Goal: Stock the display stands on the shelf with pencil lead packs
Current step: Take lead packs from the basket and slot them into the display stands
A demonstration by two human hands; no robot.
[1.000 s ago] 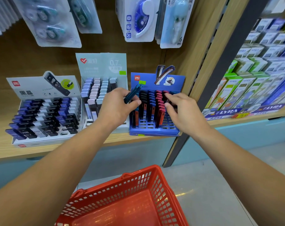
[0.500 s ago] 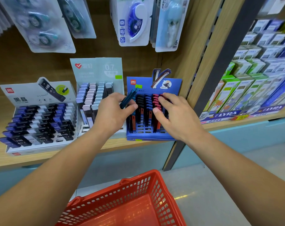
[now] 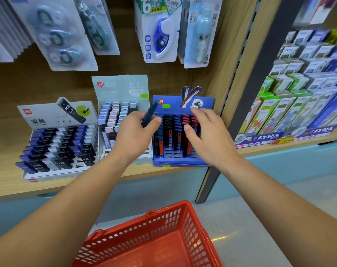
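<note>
Nearest to us, below the shelf, sits a red plastic mesh shopping basket [image 3: 163, 228] over the pale floor. Both bare forearms reach up past it to the light wooden shelf [image 3: 5, 182].

Our left hand [image 3: 134, 134] is clenched around a slim dark teal pencil lead pack [image 3: 149, 115]. The pack is tilted, its top end up, and it hangs just above the left rear corner of the blue cardboard display stand [image 3: 183, 162]. This stand is at the shelf's front edge, near its right end, with rows of black, blue and red packs upright in its slots.

Our right hand [image 3: 208, 135] is spread over the stand's right rows, fingers loosely bent and grasping nothing. The fingertips seem to touch the tops of the red packs, though the blur leaves that unsure.

Just beside it to the left stands a pale grey-green stand of pastel packs [image 3: 121, 87], and further left a white stand of black and blue packs [image 3: 48, 176].

Behind, blister-carded correction tapes [image 3: 160, 35] hang on the back wall. On the next shelf to the right stand green and blue LYRA boxes [image 3: 279, 112].
</note>
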